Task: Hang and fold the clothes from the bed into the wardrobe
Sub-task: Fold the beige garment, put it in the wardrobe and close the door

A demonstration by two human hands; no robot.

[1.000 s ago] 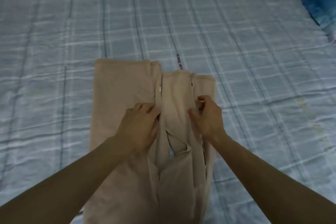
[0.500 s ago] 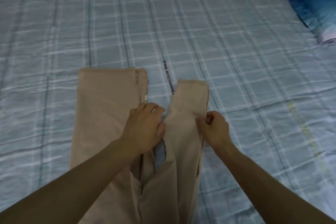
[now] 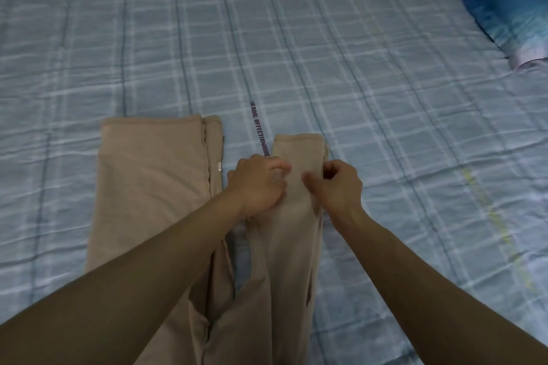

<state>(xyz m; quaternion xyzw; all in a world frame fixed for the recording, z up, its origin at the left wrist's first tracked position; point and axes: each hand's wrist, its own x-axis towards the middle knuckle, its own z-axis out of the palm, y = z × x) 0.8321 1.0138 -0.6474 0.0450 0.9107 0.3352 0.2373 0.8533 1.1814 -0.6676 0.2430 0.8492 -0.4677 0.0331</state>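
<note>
A beige garment (image 3: 154,187) lies flat on the bed, its far end split into a wide left part and a narrow right strip (image 3: 296,154). A gap of bedsheet shows between the two. My left hand (image 3: 258,184) grips the strip's left edge with curled fingers. My right hand (image 3: 341,187) pinches the strip's right edge, with the thumb lying on top of the fabric. The near end of the garment runs under my forearms and out of the bottom of the view.
The bed is covered by a light blue plaid sheet (image 3: 385,98) with a printed dark stripe (image 3: 258,130) down its middle. A blue and purple patterned pillow or blanket (image 3: 510,0) lies at the far right corner.
The narrow strip, at first lying against the wide part, has been drawn to the right, opening a gap of sheet between them. Both hands stayed on the strip's edges.
</note>
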